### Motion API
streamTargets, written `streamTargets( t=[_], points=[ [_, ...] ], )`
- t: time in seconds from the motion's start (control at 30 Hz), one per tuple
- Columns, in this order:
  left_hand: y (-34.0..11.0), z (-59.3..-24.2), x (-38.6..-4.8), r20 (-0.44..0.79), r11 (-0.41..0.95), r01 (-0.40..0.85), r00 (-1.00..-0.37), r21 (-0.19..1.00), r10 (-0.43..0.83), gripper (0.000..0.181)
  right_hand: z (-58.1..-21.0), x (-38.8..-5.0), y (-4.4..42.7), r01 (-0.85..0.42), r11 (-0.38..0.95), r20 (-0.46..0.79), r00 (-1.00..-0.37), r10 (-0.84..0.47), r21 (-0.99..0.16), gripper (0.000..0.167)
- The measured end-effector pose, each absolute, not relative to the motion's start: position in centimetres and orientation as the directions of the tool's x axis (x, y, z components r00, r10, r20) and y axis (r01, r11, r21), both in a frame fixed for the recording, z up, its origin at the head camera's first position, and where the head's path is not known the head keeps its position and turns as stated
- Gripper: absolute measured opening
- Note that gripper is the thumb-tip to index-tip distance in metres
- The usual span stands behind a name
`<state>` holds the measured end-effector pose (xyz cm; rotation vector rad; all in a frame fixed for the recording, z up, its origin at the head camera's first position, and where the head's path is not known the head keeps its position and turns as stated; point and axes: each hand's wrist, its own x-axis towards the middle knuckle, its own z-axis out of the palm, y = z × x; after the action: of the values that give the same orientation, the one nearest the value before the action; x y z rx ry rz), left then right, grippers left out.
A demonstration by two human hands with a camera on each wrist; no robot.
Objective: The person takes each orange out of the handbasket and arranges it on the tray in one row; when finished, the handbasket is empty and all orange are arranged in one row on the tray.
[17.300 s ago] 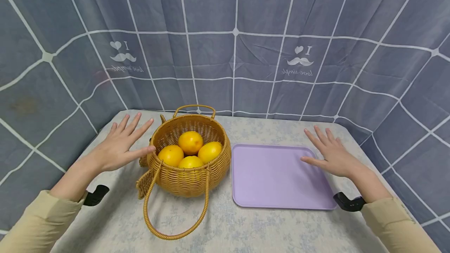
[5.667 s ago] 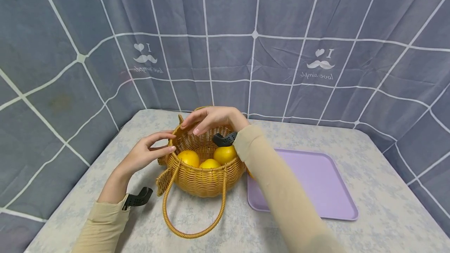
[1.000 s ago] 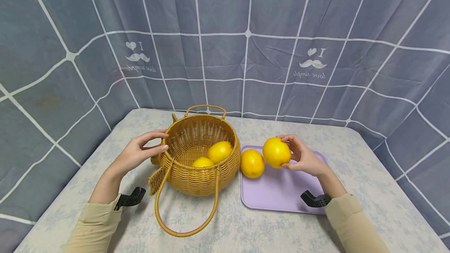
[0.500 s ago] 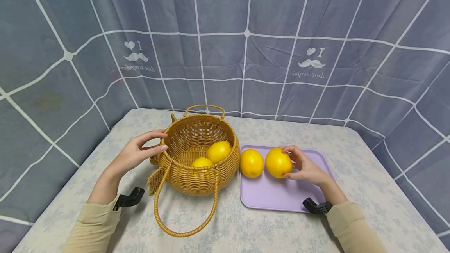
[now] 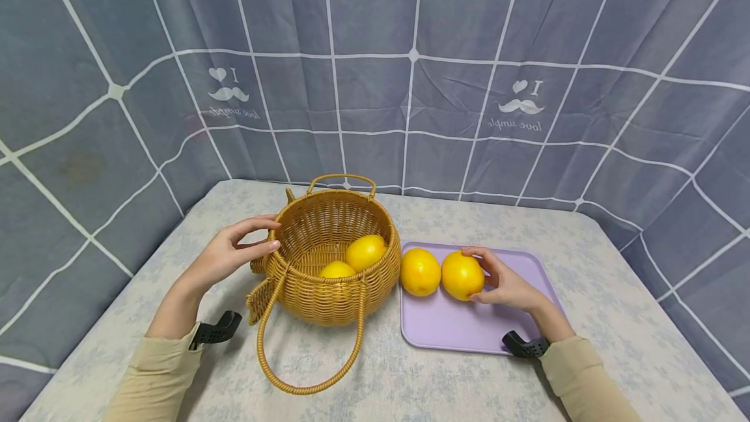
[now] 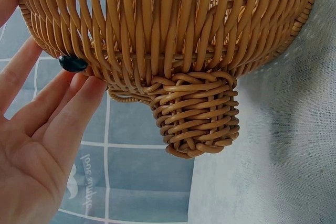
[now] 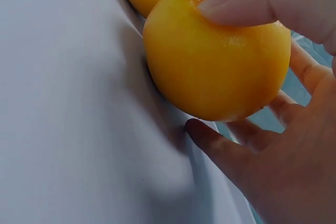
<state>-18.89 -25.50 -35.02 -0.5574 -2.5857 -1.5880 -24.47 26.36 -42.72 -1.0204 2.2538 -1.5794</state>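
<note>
A round wicker basket (image 5: 334,298) holds two yellow fruits, one (image 5: 366,252) at its right side and one (image 5: 336,270) near the front rim. My left hand (image 5: 219,259) grips the basket's left rim, thumb outside; the left wrist view shows its fingers (image 6: 73,103) against the weave. On the purple tray (image 5: 457,331) a yellow fruit (image 5: 420,272) rests at the left. Beside it my right hand (image 5: 508,284) holds another yellow fruit (image 5: 462,275) at tray level. In the right wrist view the thumb presses on this fruit (image 7: 215,61).
The basket's front handle (image 5: 310,389) lies out over the patterned tablecloth (image 5: 422,386), and its back handle stands up. A grey-blue checked curtain (image 5: 375,96) surrounds the table at the back and sides.
The right hand has lowered its fruit onto the tray, close to the other one, and shifted slightly left in the last half second. The left hand stays on the basket rim.
</note>
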Motion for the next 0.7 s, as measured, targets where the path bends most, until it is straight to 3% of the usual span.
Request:
streamTargets(
  t=[0.7],
  points=[
    [-25.57,-35.1,-18.99,0.228,0.409,0.326,-0.935,0.853,0.271,0.039,-42.73,-24.27,25.9,-0.375,0.216,0.172,-0.769,-0.616,-0.902,0.083]
  ],
)
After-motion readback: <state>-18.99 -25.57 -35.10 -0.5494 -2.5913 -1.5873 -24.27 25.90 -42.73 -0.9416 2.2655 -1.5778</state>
